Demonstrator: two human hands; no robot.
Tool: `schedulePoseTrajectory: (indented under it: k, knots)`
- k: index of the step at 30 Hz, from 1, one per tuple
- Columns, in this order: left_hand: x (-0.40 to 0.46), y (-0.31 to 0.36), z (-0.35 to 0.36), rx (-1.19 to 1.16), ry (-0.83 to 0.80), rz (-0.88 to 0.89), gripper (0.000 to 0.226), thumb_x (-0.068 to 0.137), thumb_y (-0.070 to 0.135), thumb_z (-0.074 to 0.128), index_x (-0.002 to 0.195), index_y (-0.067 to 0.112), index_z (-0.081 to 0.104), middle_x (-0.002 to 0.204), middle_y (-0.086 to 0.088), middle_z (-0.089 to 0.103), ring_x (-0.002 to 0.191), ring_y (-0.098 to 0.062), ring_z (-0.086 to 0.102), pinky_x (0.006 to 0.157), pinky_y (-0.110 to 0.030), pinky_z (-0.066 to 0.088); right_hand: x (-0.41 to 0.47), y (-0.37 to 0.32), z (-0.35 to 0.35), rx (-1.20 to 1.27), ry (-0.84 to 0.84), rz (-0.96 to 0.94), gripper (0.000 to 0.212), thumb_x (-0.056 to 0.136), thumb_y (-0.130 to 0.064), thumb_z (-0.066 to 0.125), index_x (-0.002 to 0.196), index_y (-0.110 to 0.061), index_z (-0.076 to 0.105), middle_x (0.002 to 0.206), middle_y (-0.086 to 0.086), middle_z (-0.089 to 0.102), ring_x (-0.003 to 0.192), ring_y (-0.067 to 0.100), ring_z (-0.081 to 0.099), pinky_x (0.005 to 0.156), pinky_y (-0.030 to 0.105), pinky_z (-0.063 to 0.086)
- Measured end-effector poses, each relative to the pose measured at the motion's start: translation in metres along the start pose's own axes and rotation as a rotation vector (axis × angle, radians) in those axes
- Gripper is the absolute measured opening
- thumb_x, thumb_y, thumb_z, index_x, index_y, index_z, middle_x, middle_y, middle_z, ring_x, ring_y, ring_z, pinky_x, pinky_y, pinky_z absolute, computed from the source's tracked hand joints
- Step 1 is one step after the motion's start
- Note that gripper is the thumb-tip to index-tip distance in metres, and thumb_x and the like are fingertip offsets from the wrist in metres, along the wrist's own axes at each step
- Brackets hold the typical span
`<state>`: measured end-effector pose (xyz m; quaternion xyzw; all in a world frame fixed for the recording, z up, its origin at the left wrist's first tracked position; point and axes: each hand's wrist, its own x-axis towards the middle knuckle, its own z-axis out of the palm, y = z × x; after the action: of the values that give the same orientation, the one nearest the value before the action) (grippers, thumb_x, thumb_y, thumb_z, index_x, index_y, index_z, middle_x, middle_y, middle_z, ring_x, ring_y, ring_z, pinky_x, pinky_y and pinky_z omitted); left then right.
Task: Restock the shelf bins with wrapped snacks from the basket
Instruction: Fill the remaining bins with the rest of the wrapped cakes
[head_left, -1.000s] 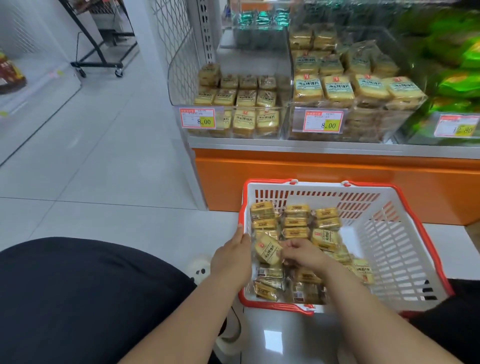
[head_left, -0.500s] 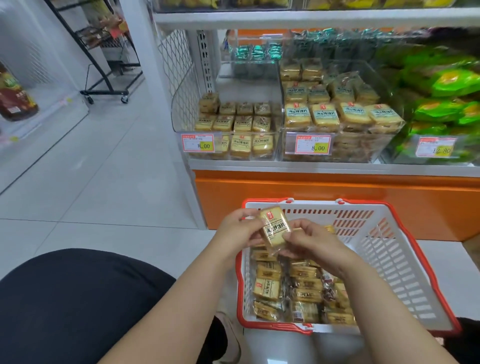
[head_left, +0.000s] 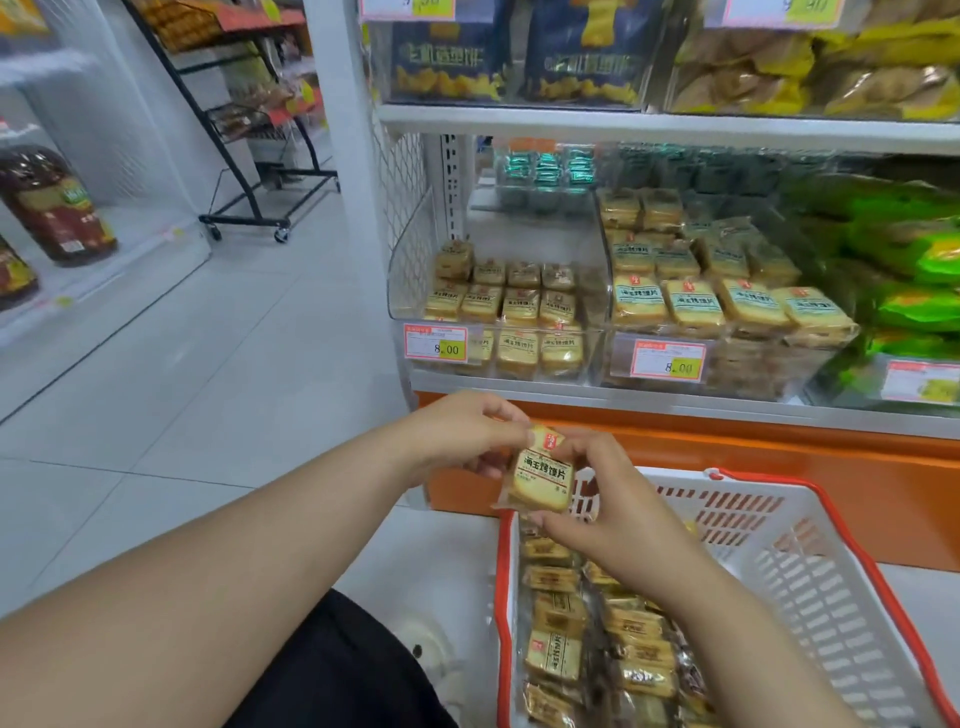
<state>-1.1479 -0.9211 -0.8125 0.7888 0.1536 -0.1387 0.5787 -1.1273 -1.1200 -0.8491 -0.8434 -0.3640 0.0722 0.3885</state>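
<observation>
Fingers of both hands (head_left: 457, 436) (head_left: 608, 499) still pinch the wrapped snack (head_left: 543, 475), now raised above the basket (head_left: 810, 545).

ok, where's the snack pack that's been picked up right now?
Head view, center: the snack pack is held between the left hand and right hand, above the basket and its near-left corner, below the left shelf bin.
</observation>
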Motion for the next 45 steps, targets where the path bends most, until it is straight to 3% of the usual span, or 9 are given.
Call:
schedulePoseTrajectory:
  k: [3, 8, 13, 18, 22, 26, 30, 36, 45]
  knots:
    - [0.007, 0.003, -0.014, 0.139, 0.055, 0.098, 0.015, 0.097, 0.023, 0.057, 0.109, 0.019, 0.064, 0.104, -0.003, 0.071, 0.089, -0.019, 0.068, 0.079, -0.033, 0.055, 0.013, -0.002, 0.002, 0.047, 0.043, 0.039, 0.051, 0.077, -0.031, 0.079, 0.104, -0.045, 0.038, 0.121, -0.033, 0.041, 0.107, -0.015, 0.044, 0.081, 0.005, 0.039]
    - [0.02, -0.003, -0.057, 0.88, 0.508, 0.39, 0.035, 0.098, 0.025, 0.049, 0.132, 0.023, 0.054, 0.133, 0.0, 0.051, 0.125, -0.022, 0.044, 0.102, -0.039, 0.041, 0.048, -0.006, -0.006, 0.172, 0.083, 0.097, 0.049, 0.078, -0.028, 0.078, 0.107, -0.044, 0.042, 0.113, -0.021, 0.056, 0.099, -0.003, 0.057, 0.081, 0.018, 0.048]
    - [0.029, -0.015, -0.073, 1.034, 0.595, 0.425, 0.056, 0.093, 0.026, 0.056, 0.146, 0.023, 0.039, 0.148, -0.002, 0.038, 0.139, -0.023, 0.029, 0.111, -0.04, 0.024, 0.103, -0.025, -0.024, 0.151, 0.124, 0.064, 0.05, 0.08, -0.026, 0.077, 0.115, -0.035, 0.043, 0.116, -0.011, 0.056, 0.103, 0.003, 0.056, 0.085, 0.023, 0.047]
    - [0.03, -0.015, -0.078, 1.036, 0.582, 0.404, 0.058, 0.096, 0.029, 0.051, 0.15, 0.025, 0.032, 0.154, 0.002, 0.034, 0.141, -0.02, 0.027, 0.114, -0.033, 0.017, 0.186, -0.04, -0.027, -0.037, 0.205, 0.115, 0.053, 0.081, -0.028, 0.077, 0.122, -0.021, 0.043, 0.121, 0.003, 0.053, 0.087, 0.007, 0.058, 0.063, 0.008, 0.045]
    - [0.032, -0.014, -0.077, 0.965, 0.601, 0.388, 0.061, 0.094, 0.016, 0.049, 0.151, 0.028, 0.031, 0.157, 0.004, 0.031, 0.144, -0.018, 0.024, 0.117, -0.032, 0.014, 0.265, -0.027, -0.015, -0.363, 0.043, 0.217, 0.07, 0.077, -0.037, 0.079, 0.13, -0.01, 0.042, 0.127, 0.013, 0.052, 0.112, 0.029, 0.055, 0.092, 0.039, 0.05]
    - [0.033, -0.018, -0.077, 0.903, 0.585, 0.408, 0.067, 0.091, 0.01, 0.048, 0.152, 0.03, 0.029, 0.158, 0.006, 0.027, 0.146, -0.016, 0.019, 0.117, -0.03, 0.01, 0.31, 0.001, -0.002, -0.453, -0.108, 0.257, 0.065, 0.081, -0.035, 0.075, 0.13, -0.005, 0.045, 0.128, 0.016, 0.05, 0.112, 0.032, 0.054, 0.09, 0.036, 0.047]
    - [0.036, -0.022, -0.079, 0.833, 0.575, 0.431, 0.072, 0.088, 0.005, 0.049, 0.152, 0.031, 0.029, 0.159, 0.009, 0.026, 0.147, -0.013, 0.016, 0.118, -0.027, 0.007, 0.336, 0.02, 0.004, -0.554, -0.061, 0.243, 0.052, 0.086, -0.034, 0.071, 0.127, -0.008, 0.052, 0.13, 0.014, 0.051, 0.111, 0.033, 0.056, 0.091, 0.035, 0.047]
    - [0.038, -0.025, -0.078, 0.793, 0.579, 0.441, 0.071, 0.088, 0.005, 0.049, 0.152, 0.03, 0.03, 0.159, 0.008, 0.025, 0.148, -0.013, 0.014, 0.118, -0.027, 0.005, 0.355, 0.035, 0.011, -0.481, -0.012, 0.236, 0.055, 0.094, -0.035, 0.06, 0.145, -0.023, 0.041, 0.147, 0.009, 0.023, 0.125, 0.034, 0.046, 0.109, 0.037, 0.037]
    - [0.038, -0.023, -0.077, 0.809, 0.585, 0.435, 0.072, 0.087, 0.003, 0.05, 0.151, 0.03, 0.031, 0.158, 0.008, 0.027, 0.147, -0.014, 0.015, 0.119, -0.028, 0.006, 0.368, 0.03, 0.016, -0.389, 0.029, 0.23, 0.051, 0.093, -0.023, 0.061, 0.14, -0.021, 0.041, 0.141, 0.012, 0.029, 0.114, 0.035, 0.054, 0.094, 0.034, 0.044]
